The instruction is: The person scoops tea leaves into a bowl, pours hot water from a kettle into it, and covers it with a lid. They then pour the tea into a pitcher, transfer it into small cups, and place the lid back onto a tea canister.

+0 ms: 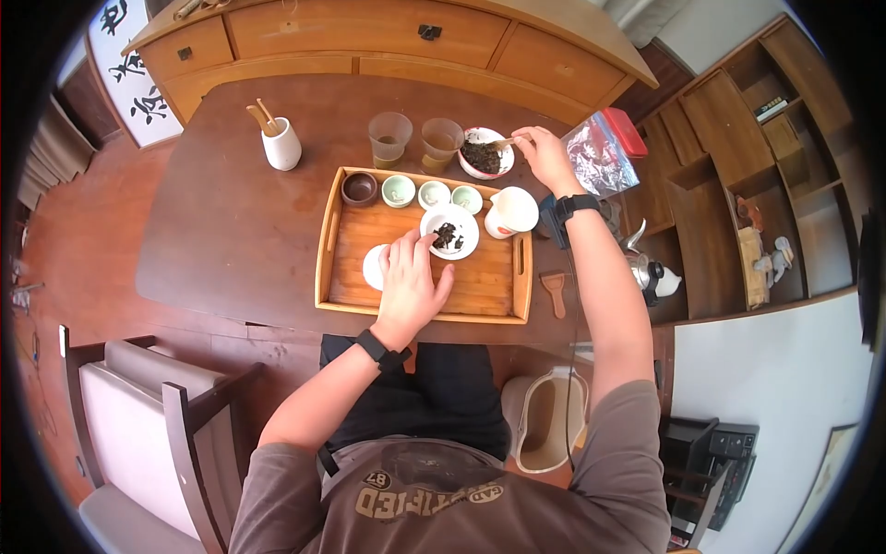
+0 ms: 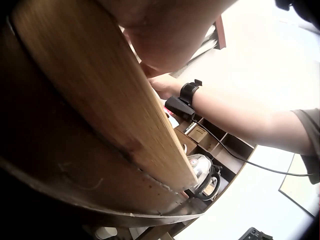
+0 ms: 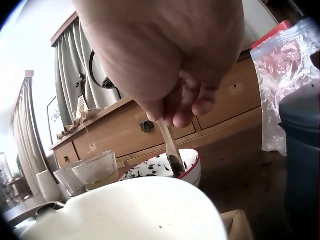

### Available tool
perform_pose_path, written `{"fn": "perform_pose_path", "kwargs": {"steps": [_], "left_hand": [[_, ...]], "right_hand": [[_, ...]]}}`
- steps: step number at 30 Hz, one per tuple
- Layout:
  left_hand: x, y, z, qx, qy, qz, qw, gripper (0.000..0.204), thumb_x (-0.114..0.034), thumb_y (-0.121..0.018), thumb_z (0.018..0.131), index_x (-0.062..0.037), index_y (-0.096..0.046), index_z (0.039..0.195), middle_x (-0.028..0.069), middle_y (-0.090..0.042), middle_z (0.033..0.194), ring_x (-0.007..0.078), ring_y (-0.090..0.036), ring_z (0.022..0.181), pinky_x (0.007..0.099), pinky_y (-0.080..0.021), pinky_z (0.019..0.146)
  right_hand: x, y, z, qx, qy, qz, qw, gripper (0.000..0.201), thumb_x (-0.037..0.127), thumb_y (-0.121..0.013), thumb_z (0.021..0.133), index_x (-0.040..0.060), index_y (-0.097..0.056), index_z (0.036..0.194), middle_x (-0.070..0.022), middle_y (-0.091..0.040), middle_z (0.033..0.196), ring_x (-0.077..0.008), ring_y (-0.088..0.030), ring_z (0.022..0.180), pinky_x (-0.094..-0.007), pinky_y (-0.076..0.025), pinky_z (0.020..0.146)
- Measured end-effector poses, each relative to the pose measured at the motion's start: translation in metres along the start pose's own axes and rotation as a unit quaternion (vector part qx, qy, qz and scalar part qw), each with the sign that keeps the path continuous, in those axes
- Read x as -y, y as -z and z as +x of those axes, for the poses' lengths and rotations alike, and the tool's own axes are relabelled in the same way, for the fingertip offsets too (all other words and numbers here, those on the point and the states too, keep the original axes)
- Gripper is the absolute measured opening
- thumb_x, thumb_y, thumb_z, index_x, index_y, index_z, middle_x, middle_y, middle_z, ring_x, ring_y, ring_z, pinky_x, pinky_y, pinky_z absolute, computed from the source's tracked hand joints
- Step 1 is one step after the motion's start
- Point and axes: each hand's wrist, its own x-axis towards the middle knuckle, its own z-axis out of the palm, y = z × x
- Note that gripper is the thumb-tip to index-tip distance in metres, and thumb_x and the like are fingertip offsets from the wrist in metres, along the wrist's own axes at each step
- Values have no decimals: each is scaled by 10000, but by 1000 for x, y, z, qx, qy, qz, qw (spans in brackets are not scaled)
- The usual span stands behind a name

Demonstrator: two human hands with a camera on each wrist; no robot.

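Observation:
My right hand [image 1: 546, 155] pinches the handle of a small wooden scoop [image 3: 170, 145], its tip down in a red-rimmed bowl [image 3: 196, 172] of dark leaves [image 1: 480, 157]. On the wooden tray [image 1: 355, 294], my left hand [image 1: 409, 282] reaches to the near left edge of a white bowl [image 1: 469, 242] with some dark leaves inside; its fingertips touch or nearly touch the rim. A round white lid [image 1: 373, 267] lies just left of that hand, partly behind it. In the left wrist view the tray's side [image 2: 100, 90] hides most of what the left hand does.
Along the tray's back stand a dark cup [image 1: 359, 189], several pale green cups [image 1: 398, 191] and a white pitcher [image 1: 513, 212]. Behind are two clear cups [image 1: 389, 138]. A clear bag [image 1: 598, 159], a kettle [image 1: 646, 272] and a wooden brush [image 1: 554, 294] are at the right; a utensil holder [image 1: 282, 146] stands left.

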Motion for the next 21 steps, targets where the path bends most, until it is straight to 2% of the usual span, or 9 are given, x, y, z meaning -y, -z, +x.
{"fn": "perform_pose_path", "kwargs": {"steps": [4,6,7,9,13,16,19,21], "left_hand": [[-2,1,0,4,3,0,1000,582,-199,-789,903,1,-530,1384,210,-572,1375,386,-543,1286,543,-354,1149],[-1,1,0,3,1,1,1000,579,-200,-789,904,1,-530,1382,210,-573,1377,386,-542,1289,543,-353,1153],[-1,0,0,1,-1,3,1000,575,-201,-788,906,1,-531,1380,211,-574,1378,387,-542,1292,544,-352,1157],[-2,0,0,1,-3,6,1000,573,-201,-788,907,2,-531,1378,211,-575,1380,387,-542,1293,545,-352,1158],[-2,0,0,1,-3,11,1000,567,-204,-786,912,0,-534,1377,210,-576,1382,385,-542,1296,545,-351,1162],[-1,-2,-1,-5,-8,15,1000,561,-204,-786,913,-5,-539,1376,206,-578,1378,378,-547,1288,540,-354,1156],[0,-3,-1,0,-9,22,1000,568,-242,-780,919,5,-553,1377,201,-569,1360,372,-543,1280,542,-369,1136],[1,-4,-2,0,-11,23,1000,569,-243,-780,920,7,-551,1377,201,-568,1361,372,-542,1281,543,-368,1137]], "right_hand": [[-9,-5,-5,18,11,18,1000,229,222,-659,1052,34,-763,1133,-169,-765,994,-365,-736,961,-456,-574,886],[-8,-3,-8,44,-81,106,990,246,212,-643,1062,3,-759,1120,-119,-757,916,-244,-727,820,-382,-575,799],[-10,-3,-9,42,-81,107,990,246,212,-643,1062,3,-759,1120,-119,-757,916,-244,-727,820,-382,-575,799],[-13,-5,-8,11,-215,220,951,267,209,-623,1073,-22,-754,1103,-73,-752,883,-140,-676,743,-317,-552,734],[-15,-9,-11,10,-232,208,950,286,222,-614,1080,-30,-749,1096,-56,-750,873,-127,-674,736,-314,-547,720],[-10,-16,-11,-14,-212,209,954,288,235,-620,1077,-22,-751,1086,-54,-734,840,-138,-670,716,-322,-540,706],[-1,-12,-9,-6,-255,198,946,300,249,-619,1076,-20,-752,1074,-54,-726,827,-148,-677,715,-326,-538,701],[0,-10,-8,-30,-288,224,931,282,244,-599,1094,-6,-723,1056,-18,-679,838,-115,-621,700,-295,-499,642]]}}
